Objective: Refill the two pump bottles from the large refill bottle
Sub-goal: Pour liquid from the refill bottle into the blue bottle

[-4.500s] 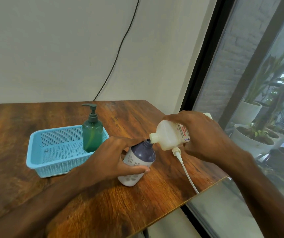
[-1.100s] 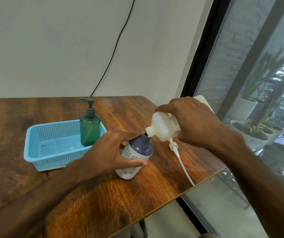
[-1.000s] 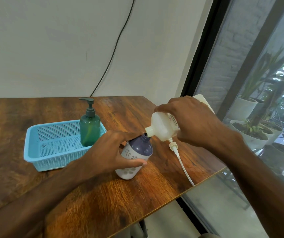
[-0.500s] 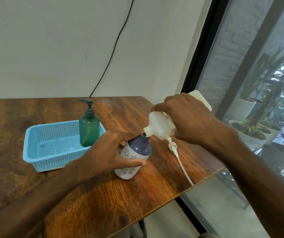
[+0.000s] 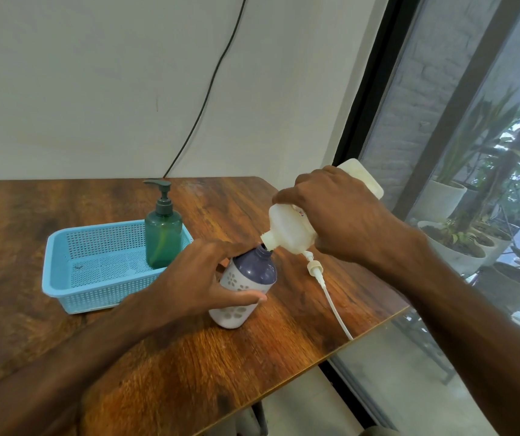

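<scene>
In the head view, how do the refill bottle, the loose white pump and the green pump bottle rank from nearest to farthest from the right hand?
1. Refill bottle: held in the right hand.
2. Loose white pump: on the table, just under that hand.
3. Green pump bottle: far left, standing in the blue basket.

- A basket [image 5: 95, 294] sat on the table [image 5: 221, 372], a pump bottle [image 5: 163, 237] standing in its right end.
- An open bottle [image 5: 249, 275] stood right of it, a refill bottle [image 5: 287, 234] tipped above.
- A loose pump [image 5: 314, 267] lay farther right.

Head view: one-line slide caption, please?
Right hand tilts the refill bottle to the mouth of the purple bottle gripped by the left hand.
</scene>
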The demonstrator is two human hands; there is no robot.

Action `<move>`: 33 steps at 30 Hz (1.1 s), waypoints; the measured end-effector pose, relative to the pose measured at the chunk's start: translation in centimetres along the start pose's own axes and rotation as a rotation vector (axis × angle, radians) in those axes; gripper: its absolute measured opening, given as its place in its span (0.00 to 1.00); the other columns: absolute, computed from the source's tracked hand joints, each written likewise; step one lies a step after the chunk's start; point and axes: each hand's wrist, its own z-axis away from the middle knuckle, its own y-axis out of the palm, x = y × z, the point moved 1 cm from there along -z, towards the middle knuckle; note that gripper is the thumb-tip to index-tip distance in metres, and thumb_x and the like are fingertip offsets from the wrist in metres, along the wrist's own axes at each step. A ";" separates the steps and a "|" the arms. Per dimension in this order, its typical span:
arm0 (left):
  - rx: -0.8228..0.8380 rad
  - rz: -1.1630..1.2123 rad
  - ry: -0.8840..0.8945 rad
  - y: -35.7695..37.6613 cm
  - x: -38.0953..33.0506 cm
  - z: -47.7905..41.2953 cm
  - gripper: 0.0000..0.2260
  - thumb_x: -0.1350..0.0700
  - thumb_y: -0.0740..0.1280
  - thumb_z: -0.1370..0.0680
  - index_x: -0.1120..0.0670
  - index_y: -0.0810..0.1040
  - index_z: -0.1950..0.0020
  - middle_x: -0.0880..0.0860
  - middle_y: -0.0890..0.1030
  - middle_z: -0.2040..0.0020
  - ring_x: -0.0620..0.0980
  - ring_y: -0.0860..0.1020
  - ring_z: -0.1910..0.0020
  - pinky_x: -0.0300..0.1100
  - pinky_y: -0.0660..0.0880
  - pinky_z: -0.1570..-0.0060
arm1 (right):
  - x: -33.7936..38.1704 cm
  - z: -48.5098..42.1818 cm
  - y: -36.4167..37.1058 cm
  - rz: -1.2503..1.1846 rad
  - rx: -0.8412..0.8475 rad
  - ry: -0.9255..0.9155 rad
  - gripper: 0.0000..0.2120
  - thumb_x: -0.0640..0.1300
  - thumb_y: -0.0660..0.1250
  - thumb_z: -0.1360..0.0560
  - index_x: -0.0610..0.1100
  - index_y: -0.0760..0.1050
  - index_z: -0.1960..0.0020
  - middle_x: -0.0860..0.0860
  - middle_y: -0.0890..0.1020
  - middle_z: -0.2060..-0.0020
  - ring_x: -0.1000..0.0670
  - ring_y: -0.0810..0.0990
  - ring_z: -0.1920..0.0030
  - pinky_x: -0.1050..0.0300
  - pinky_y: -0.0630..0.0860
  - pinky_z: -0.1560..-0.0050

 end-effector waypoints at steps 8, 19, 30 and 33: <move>0.019 0.002 -0.017 0.0 0.2 -0.1 0.37 0.24 0.70 0.34 0.44 0.78 0.31 0.41 0.85 0.43 0.37 0.82 0.47 0.41 0.83 0.51 | 0.1 -0.5 0.0 0.032 -0.001 -0.017 0.29 0.47 0.74 0.25 0.54 0.68 0.26 0.50 0.76 0.32 0.47 0.74 0.32 0.50 0.65 0.29; 0.018 0.005 -0.020 -0.1 -0.1 0.0 0.37 0.23 0.69 0.34 0.43 0.78 0.32 0.41 0.85 0.43 0.36 0.82 0.47 0.37 0.82 0.51 | 0.2 -0.7 0.0 0.041 -0.024 -0.023 0.28 0.47 0.73 0.24 0.54 0.69 0.27 0.50 0.77 0.33 0.47 0.75 0.32 0.51 0.65 0.29; 0.018 0.017 -0.027 -0.1 -0.3 0.0 0.40 0.22 0.67 0.35 0.44 0.77 0.30 0.42 0.85 0.43 0.36 0.82 0.47 0.36 0.82 0.52 | 0.4 -0.6 -0.4 0.039 -0.039 -0.021 0.26 0.47 0.71 0.23 0.54 0.70 0.27 0.50 0.76 0.32 0.47 0.74 0.31 0.50 0.65 0.28; 0.008 0.013 -0.036 -0.1 -0.3 0.0 0.40 0.22 0.68 0.35 0.44 0.77 0.30 0.42 0.85 0.42 0.36 0.82 0.46 0.36 0.82 0.52 | 0.5 -0.6 -0.5 0.048 -0.037 -0.022 0.26 0.47 0.71 0.23 0.54 0.69 0.27 0.50 0.76 0.32 0.46 0.74 0.31 0.50 0.64 0.28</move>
